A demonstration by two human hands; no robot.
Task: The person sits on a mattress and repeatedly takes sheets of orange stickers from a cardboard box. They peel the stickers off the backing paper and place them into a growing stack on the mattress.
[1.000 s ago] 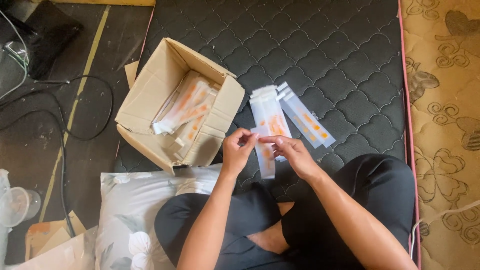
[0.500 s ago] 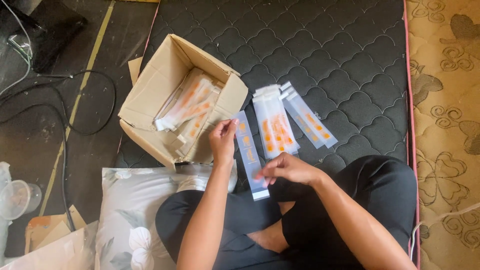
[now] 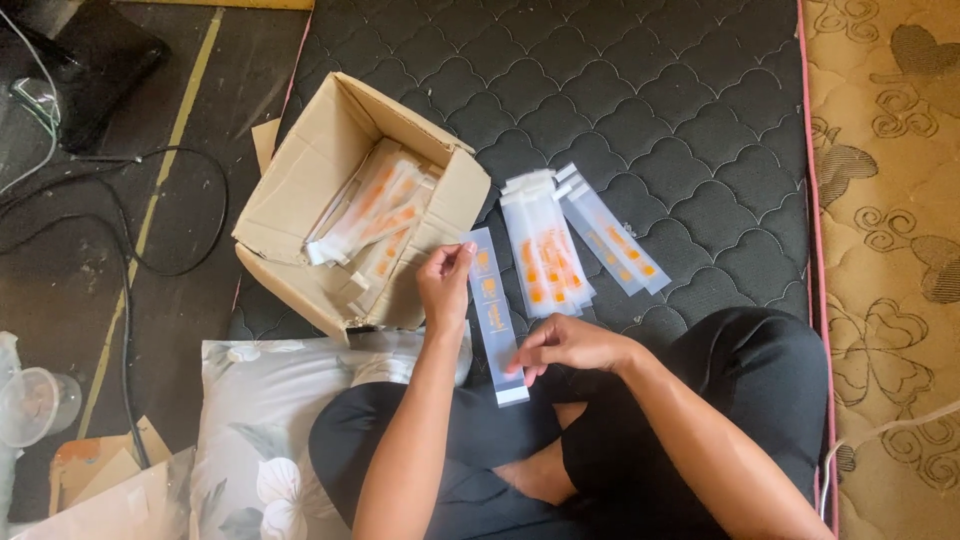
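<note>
1. Left hand (image 3: 445, 285) pinches the sachet's (image 3: 495, 315) top end; right hand (image 3: 570, 345) grips its lower end, over the mattress's (image 3: 680, 110) near edge.
2. Box (image 3: 300, 215) left, sachet pile (image 3: 545, 255) right, pillow (image 3: 260, 430) below.

A home floor used as a workspace; dark quilted mattress (image 3: 650, 110), floral-printed grey pillow (image 3: 255, 430), patterned beige carpet (image 3: 890, 200), black cables (image 3: 120, 250) across bare floor.

Floral pillow (image 3: 260, 420), black cable (image 3: 120, 250) (on floor), plastic cup (image 3: 35, 405)
</note>
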